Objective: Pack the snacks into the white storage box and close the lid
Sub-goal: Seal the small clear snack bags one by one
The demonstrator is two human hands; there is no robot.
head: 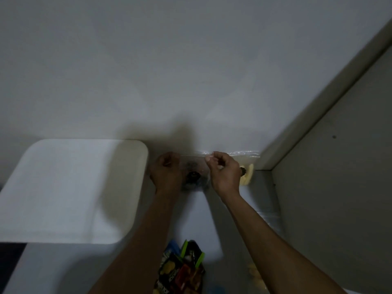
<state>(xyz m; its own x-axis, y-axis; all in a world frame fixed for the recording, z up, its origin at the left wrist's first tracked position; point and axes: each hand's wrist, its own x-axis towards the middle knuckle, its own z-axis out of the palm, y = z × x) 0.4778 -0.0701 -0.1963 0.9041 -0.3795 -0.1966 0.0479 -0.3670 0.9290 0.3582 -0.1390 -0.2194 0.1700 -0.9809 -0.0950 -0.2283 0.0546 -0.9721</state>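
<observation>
A clear plastic bag point(212, 164) is pinched along its top edge by the left hand point(167, 172) and right hand point(224, 172), against the wall point(169, 60). The smooth, round-cornered white lid point(70, 187) is seen at left; crinkled snack packets point(182, 270) lie below, between the forearms.

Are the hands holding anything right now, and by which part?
Both hands grip a clear plastic bag along its top edge: the left hand near its left end, the right hand pinching the rim at the middle. Contents are too blurred to identify.
</observation>
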